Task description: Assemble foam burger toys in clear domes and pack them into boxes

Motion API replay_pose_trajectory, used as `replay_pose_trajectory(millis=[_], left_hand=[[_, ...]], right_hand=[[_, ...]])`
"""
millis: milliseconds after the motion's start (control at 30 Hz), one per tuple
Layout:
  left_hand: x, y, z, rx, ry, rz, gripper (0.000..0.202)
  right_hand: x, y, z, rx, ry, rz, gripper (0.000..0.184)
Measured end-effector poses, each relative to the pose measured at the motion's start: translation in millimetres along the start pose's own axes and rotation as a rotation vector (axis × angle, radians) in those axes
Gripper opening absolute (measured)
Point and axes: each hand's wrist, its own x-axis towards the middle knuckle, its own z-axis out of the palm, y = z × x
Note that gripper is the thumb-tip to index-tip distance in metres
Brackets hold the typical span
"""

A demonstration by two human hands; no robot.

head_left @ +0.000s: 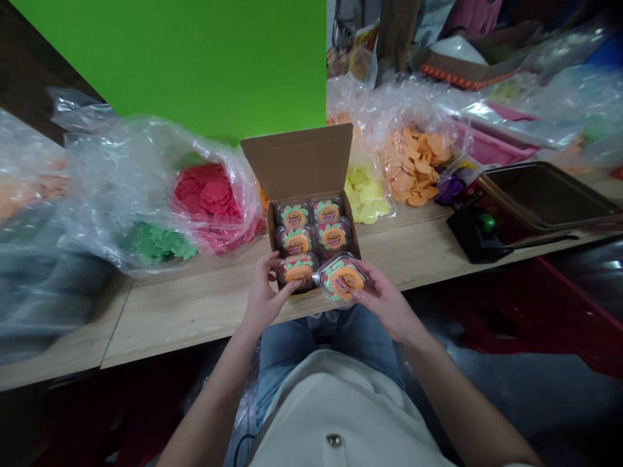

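Observation:
An open cardboard box (298, 162) stands on the table with its lid raised. Clear plastic containers with a burger-like label sit in it in two columns, such as the one at the middle right (333, 237). My left hand (267, 285) is closed on the container at the front left (298, 268), with the thumb on its top. In my right hand (382, 299) is another clear container (343, 280), tilted over the box's front right corner. Thumb and fingers pinch its right edge. What lies under this container is hidden.
Left of the box, plastic bags hold red pieces (209, 194) and green pieces (160, 241). Yellow pieces (365, 194) and orange pieces (413, 165) lie behind right. Farther right are a black tape dispenser (474, 237) and a dark tray (549, 194). A green panel (195, 65) rises behind.

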Motion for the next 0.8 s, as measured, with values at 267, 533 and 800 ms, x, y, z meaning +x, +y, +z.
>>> replay_pose_trajectory(millis=[267,533,800], left_hand=[[1,-3,-1.1,-0.555,0.073,-0.239,0.049],[-30,-22,-40.3,-1.266,0.309,-0.532,0.024],[-52,-27,-58.0,-1.246,0.379,-0.525,0.034]], right_hand=[[3,-10,-9,-0.243,0.003,-0.139,0.052],[47,-40,-35,-0.777,-0.177,-0.39,0.043],[65,-45,-34,-1.129,-0.405,-0.342,0.043]])
